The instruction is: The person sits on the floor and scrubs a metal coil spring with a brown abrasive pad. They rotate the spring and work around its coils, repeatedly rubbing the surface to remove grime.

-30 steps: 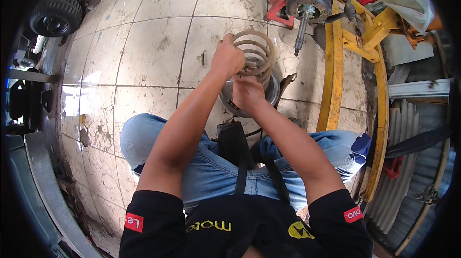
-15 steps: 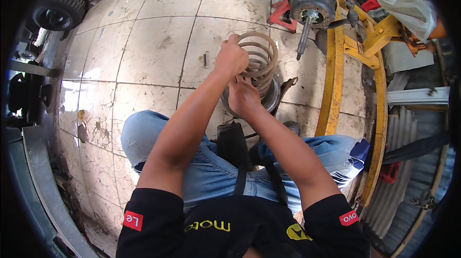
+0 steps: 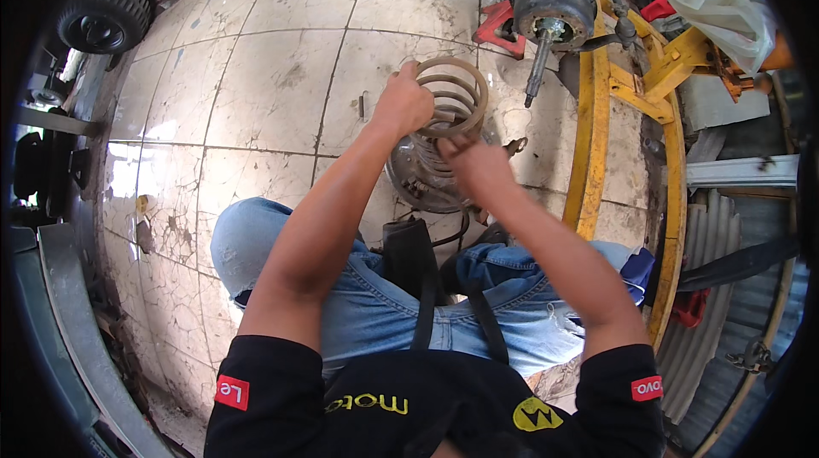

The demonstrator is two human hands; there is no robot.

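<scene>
A brown, rusty coil spring (image 3: 483,100) stands before me, its top ring tilted toward me. My left hand (image 3: 404,102) is closed around the left side of that ring. At the near right side of the spring is my right hand (image 3: 479,175), with its fingertips against the coils. Motion smears this hand, so its grip is unclear. Beneath the spring lies a round, dirty metal part (image 3: 409,185), partly covered by the coils. A dark hose or strap (image 3: 463,226) curves down from it toward my legs.
A yellow metal frame (image 3: 589,147) stands to the right. At the far right are a drum hub with a shaft (image 3: 554,10) and a red stand (image 3: 500,30). A small dark pin (image 3: 362,106) lies on the tiles. A tyre (image 3: 104,16) is at the far left.
My right hand has moved right and slightly down along the spring. The spring's top has shifted a little left with my left hand, uncovering more of the round metal part.
</scene>
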